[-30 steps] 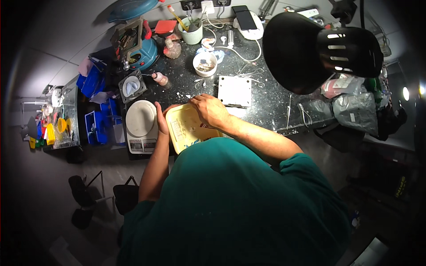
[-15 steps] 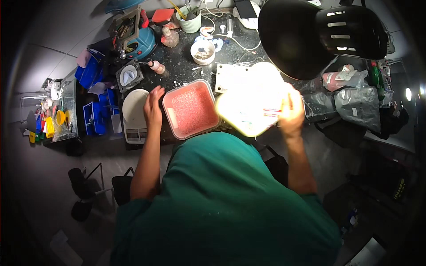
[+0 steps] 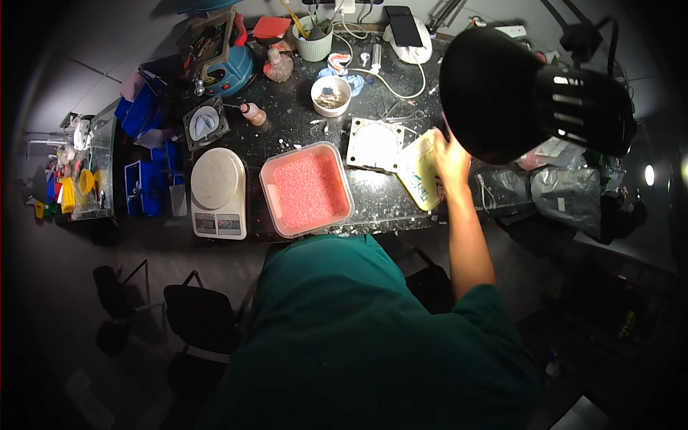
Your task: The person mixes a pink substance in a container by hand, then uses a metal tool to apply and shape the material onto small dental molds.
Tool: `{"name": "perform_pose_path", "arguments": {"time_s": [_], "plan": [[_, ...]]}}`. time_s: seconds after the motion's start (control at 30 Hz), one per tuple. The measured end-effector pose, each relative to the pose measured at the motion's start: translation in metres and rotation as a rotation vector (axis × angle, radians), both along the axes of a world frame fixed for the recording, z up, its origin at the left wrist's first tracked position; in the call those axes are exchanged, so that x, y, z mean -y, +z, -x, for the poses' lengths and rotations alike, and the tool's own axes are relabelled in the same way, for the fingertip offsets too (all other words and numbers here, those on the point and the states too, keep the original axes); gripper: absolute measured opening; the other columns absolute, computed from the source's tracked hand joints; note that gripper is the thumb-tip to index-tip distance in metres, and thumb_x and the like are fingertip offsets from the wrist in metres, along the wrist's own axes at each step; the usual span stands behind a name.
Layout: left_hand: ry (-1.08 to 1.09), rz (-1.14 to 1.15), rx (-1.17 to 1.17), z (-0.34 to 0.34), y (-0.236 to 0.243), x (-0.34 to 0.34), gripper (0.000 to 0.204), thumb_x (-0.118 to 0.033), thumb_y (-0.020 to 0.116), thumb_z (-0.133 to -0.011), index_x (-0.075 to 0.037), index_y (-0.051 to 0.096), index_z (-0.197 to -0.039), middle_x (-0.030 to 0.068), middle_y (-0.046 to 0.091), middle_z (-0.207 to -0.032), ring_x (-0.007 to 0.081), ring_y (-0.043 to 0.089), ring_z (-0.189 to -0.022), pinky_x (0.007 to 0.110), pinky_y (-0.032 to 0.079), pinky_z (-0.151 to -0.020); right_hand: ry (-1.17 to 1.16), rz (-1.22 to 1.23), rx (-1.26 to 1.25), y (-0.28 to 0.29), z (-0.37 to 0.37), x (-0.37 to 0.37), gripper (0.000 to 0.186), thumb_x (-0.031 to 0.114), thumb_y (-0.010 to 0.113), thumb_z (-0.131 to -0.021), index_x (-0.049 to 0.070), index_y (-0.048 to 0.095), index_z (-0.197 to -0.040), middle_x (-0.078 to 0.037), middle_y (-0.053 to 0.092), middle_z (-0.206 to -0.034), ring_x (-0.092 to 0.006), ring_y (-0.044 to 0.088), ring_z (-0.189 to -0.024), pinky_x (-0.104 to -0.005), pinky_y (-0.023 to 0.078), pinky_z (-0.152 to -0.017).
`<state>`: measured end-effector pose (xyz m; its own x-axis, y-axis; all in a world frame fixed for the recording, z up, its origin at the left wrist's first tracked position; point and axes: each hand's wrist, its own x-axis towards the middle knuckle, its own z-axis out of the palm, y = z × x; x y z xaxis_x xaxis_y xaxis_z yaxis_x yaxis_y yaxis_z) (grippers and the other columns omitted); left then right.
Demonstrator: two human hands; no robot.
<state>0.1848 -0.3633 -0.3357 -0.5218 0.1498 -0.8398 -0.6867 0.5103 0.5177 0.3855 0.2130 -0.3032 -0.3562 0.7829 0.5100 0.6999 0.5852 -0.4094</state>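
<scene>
My right hand (image 3: 451, 161) grips a pale yellow lid (image 3: 419, 179) low over the black worktop (image 3: 387, 211), right of a white square plate with corner holes (image 3: 375, 143). Its fingers are partly hidden beside the lid and under the lamp's edge. An open translucent tub (image 3: 269, 188) of pink granules (image 3: 307, 188) stands at the front centre, next to a white kitchen scale (image 3: 217, 223) on its left. My left hand is out of sight.
A black lamp (image 3: 487, 93) overhangs the right side. Behind are a white bowl (image 3: 330, 107), small bottle (image 3: 254, 116), blue machine (image 3: 229, 75) and phone (image 3: 403, 27). Blue bins (image 3: 143, 190) are left, grey bags (image 3: 566, 193) right, chairs (image 3: 197, 315) below.
The yellow lid has come off the tub, exposing pink granules, and moved right and down beside the white plate in my right hand. My left hand has left the view.
</scene>
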Motion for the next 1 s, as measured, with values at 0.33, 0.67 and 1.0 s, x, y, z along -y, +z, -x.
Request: {"name": "perform_pose_path", "arguments": {"time_s": [0.33,0.67,1.0], "plan": [[0.101,-0.026,0.141,-0.014,0.014,-0.004,0.054,-0.039,0.049,-0.103,-0.002,0.048,-0.142,0.0159,0.051,-0.143,0.0251,0.048,-0.132,0.039,0.033,-0.112,0.178,0.254,0.242,-0.043,0.225,-0.151,0.033,0.026,0.062,-0.091,0.015,0.069,-0.121,-0.020,0.072,-0.105,-0.0376,0.067,-0.104,-0.0430,0.052,-0.092],[0.249,-0.060,0.217,-0.011,0.056,-0.012,0.055,-0.042,0.050,-0.102,-0.005,0.047,-0.143,0.0144,0.051,-0.144,0.0250,0.048,-0.132,0.039,0.032,-0.113,0.249,0.364,0.201,-0.043,0.232,-0.137,0.032,0.027,0.069,-0.086,0.014,0.072,-0.115,-0.025,0.059,-0.125,-0.0414,0.060,-0.111,-0.0445,0.051,-0.096],[-0.062,0.053,-0.249,0.038,0.134,-0.091,0.054,-0.037,0.058,-0.099,-0.003,0.052,-0.141,0.0144,0.053,-0.143,0.0238,0.049,-0.132,0.034,0.033,-0.112,0.209,0.350,0.327,-0.047,0.288,-0.143,0.045,0.031,0.072,-0.085,0.013,0.066,-0.125,-0.030,0.048,-0.135,-0.0426,0.060,-0.115,-0.0455,0.050,-0.100]]}}
